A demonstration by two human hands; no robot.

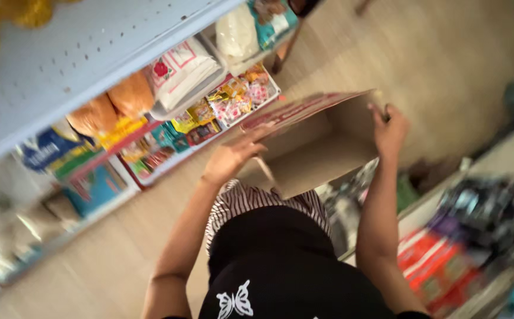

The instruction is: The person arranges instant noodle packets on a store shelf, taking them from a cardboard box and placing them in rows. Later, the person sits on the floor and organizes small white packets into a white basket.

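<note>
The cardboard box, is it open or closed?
Open: the cardboard box shows its bare brown inside, one flap raised, left hand and right hand gripping it.

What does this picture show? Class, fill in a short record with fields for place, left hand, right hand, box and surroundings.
Place: shop aisle with a pale floor
Left hand: left hand grips the near edge of the cardboard box
Right hand: right hand grips the box's far edge
Box: brown, open, held up off the floor, red print on one flap
Surroundings: white shelves with packaged snacks on one side; red packets low on the other, blurred
</note>
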